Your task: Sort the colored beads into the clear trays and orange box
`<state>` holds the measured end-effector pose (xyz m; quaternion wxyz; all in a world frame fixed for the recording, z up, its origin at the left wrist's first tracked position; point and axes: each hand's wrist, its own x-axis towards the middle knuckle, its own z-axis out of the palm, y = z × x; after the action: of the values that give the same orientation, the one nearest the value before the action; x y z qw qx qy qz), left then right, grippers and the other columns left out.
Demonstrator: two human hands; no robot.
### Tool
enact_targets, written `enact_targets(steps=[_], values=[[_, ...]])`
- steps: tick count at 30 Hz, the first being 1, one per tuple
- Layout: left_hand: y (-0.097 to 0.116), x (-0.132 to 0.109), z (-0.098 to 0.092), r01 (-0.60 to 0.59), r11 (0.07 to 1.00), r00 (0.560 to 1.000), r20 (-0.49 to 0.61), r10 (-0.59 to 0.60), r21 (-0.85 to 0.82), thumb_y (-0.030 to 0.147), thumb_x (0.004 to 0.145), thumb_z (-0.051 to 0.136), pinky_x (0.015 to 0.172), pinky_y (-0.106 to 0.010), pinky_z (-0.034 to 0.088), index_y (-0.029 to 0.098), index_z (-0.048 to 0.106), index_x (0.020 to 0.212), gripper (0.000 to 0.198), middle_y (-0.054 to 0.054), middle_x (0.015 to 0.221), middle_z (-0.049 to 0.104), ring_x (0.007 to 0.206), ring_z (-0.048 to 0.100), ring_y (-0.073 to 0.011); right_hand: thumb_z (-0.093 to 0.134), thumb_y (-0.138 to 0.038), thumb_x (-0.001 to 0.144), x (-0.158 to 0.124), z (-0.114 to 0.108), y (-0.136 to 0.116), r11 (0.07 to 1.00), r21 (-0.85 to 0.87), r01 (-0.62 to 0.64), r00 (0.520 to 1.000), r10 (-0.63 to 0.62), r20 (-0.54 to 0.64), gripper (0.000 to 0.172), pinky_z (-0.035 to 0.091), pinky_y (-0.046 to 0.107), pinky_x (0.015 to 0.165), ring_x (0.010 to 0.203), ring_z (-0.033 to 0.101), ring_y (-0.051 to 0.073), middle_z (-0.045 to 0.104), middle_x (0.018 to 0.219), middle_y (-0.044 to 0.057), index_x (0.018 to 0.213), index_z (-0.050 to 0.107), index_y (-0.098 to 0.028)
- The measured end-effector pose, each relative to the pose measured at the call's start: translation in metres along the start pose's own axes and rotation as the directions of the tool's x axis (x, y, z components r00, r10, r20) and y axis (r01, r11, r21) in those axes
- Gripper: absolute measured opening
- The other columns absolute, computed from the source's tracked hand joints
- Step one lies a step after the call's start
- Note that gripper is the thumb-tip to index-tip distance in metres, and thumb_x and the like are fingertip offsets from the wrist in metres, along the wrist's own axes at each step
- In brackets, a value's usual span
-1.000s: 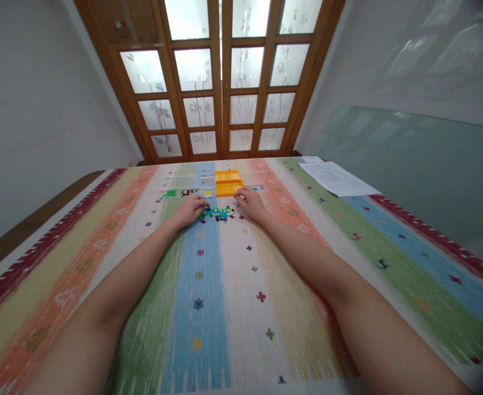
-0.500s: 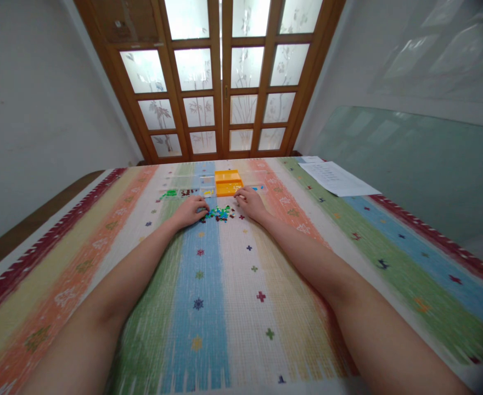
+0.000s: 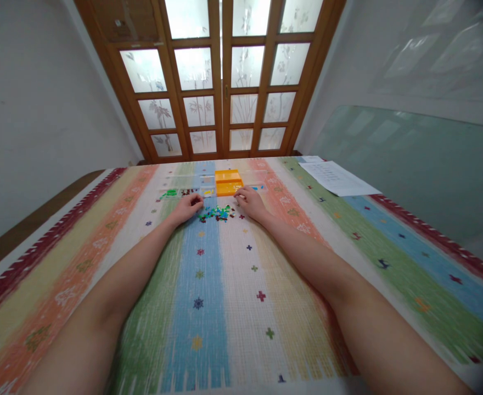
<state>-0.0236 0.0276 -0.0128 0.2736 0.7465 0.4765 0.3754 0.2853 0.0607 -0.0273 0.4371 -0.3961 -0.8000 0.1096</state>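
Note:
A loose pile of small green, blue and dark red pieces (image 3: 220,213) lies on the striped cloth between my two hands. My left hand (image 3: 187,207) is at the pile's left, in front of the clear box, with thumb and fingertips pinched together; anything between them is too small to make out. My right hand (image 3: 250,201) rests at the front right corner of the orange box (image 3: 229,189), its fingers curled closed; what they hold, if anything, is hidden. Small pale pieces lie in the front part of the orange box.
Left of the orange box, a clear box holds green pieces (image 3: 170,193), dark red pieces (image 3: 189,192) and yellow pieces (image 3: 207,192). Blue pieces (image 3: 258,188) sit in a clear box on the right. Printed paper sheets (image 3: 336,178) lie at the table's right side.
My left hand has drawn back from the pile, up and to the left toward the clear box, uncovering the pile's left edge. My right hand has barely moved.

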Motion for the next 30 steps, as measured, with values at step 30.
enact_targets(steps=[30], values=[[-0.023,0.007,-0.022,0.203,0.811,0.841,-0.327,-0.431,-0.548,0.037,0.073,0.076,0.059,-0.023,0.044,0.019,0.066,0.096,0.031,0.000,0.079,0.066,0.062,0.056,-0.0122,0.057,-0.017,0.092,0.000,0.001,0.004,1.000,0.006,0.000,1.000,0.000,0.014,0.019,0.049,0.039,0.095,0.102,0.063,0.024,0.070,0.105,0.007,0.092,0.075,-0.023]])
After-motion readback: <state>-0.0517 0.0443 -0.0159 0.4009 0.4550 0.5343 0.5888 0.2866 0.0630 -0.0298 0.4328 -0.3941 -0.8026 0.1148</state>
